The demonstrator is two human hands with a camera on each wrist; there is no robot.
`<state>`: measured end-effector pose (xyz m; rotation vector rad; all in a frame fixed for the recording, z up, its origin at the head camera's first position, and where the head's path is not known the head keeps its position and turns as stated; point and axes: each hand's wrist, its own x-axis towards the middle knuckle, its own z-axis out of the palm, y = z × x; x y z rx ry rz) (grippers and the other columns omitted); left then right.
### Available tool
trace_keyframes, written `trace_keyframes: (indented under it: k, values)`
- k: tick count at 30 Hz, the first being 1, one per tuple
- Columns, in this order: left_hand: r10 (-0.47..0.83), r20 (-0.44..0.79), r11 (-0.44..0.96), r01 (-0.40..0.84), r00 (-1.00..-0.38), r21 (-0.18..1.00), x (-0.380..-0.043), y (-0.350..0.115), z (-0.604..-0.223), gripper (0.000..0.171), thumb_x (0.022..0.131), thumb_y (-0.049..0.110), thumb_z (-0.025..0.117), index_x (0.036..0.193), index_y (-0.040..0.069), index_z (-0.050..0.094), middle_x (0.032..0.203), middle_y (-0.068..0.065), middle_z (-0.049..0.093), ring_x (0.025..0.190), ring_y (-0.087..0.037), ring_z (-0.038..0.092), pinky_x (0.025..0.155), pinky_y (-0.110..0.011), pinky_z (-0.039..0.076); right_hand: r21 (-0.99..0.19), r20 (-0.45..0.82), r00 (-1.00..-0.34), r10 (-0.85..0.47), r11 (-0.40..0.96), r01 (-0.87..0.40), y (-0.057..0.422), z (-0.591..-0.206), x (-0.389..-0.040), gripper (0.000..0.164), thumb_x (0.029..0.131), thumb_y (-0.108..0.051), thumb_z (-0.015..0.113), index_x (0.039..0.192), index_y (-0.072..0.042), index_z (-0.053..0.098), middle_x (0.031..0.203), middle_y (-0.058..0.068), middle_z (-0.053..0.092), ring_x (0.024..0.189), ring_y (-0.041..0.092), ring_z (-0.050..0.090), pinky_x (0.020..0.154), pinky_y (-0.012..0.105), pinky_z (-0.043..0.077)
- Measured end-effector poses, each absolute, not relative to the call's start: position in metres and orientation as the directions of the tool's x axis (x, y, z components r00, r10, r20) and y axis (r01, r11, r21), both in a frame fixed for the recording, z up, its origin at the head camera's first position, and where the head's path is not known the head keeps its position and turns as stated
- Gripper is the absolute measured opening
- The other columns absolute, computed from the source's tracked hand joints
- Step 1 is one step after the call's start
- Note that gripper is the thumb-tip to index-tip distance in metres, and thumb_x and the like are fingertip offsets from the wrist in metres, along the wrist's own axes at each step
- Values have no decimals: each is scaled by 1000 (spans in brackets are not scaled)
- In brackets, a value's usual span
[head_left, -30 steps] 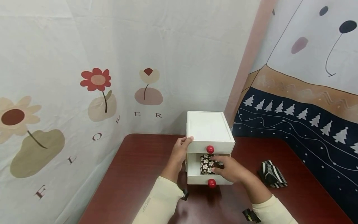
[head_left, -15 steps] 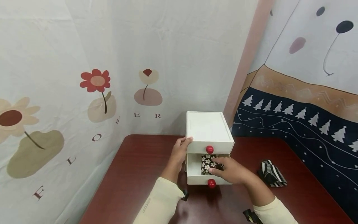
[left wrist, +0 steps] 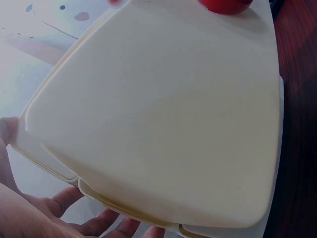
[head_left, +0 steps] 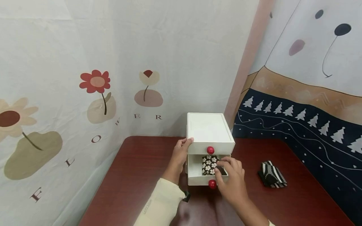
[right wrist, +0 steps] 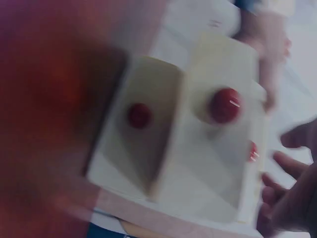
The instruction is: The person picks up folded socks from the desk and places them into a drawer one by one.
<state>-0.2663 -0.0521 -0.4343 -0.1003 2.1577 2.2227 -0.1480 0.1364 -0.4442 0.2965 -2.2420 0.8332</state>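
Observation:
A small white drawer cabinet (head_left: 209, 127) with red knobs stands on the table. Its lower drawer (head_left: 198, 181) is pulled out. Inside that drawer lies a folded black cloth item with white flowers (head_left: 208, 165); its exact kind is unclear. My left hand (head_left: 180, 153) holds the cabinet's left side, thumb at the upper front corner; in the left wrist view the fingers (left wrist: 101, 221) lie along the cabinet's edge. Over the drawer's right front, my right hand (head_left: 233, 180) hovers with loosely bent, spread fingers, holding nothing visible. The right wrist view is blurred, showing a red knob (right wrist: 225, 105).
A black-and-white striped folded cloth item (head_left: 272, 174) lies to the right of the cabinet on the dark red table (head_left: 147, 163). Behind hangs a pale wall cloth with printed flowers (head_left: 97, 81); a navy cloth with white trees (head_left: 288, 110) hangs on the right.
My right hand has lifted off the flowered cloth item and pulled back toward the drawer's front, its fingers now pointing more upward. The left hand keeps its place on the cabinet.

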Motion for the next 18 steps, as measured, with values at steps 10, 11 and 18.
trace_keyframes:
  k: [10, 11, 18]
  values:
    - [-27, -95, -33, -94, -995, 995, -270, -52, -432, 69, 101, 56, 67, 152, 11, 56, 146, -20, 62, 133, -37, 63, 116, -60, 49, -369, 780, -623, 65, 851, -373, 133, -466, -138, 23, 82, -8, 88, 76, -21, 69, 63, -13, 58, 57, -2, 46, 53, 23, 38]
    - [-26, -97, -35, -96, -995, 995, -270, -53, -432, 69, 101, 56, 67, 152, 11, 56, 147, -20, 62, 134, -38, 63, 116, -62, 49, -379, 745, -663, 66, 860, -340, 134, -465, -136, 22, 83, -12, 88, 75, -22, 71, 60, -14, 57, 56, -2, 46, 51, 23, 37]
    - [-8, -102, -30, -101, -995, 994, -267, -52, -431, 71, 102, 57, 66, 154, 10, 53, 151, -22, 59, 138, -40, 61, 118, -68, 45, -439, 364, -928, 79, 893, -96, 132, -459, -130, 9, 91, -41, 87, 86, -34, 83, 71, -11, 74, 66, 17, 69, 57, 41, 49]
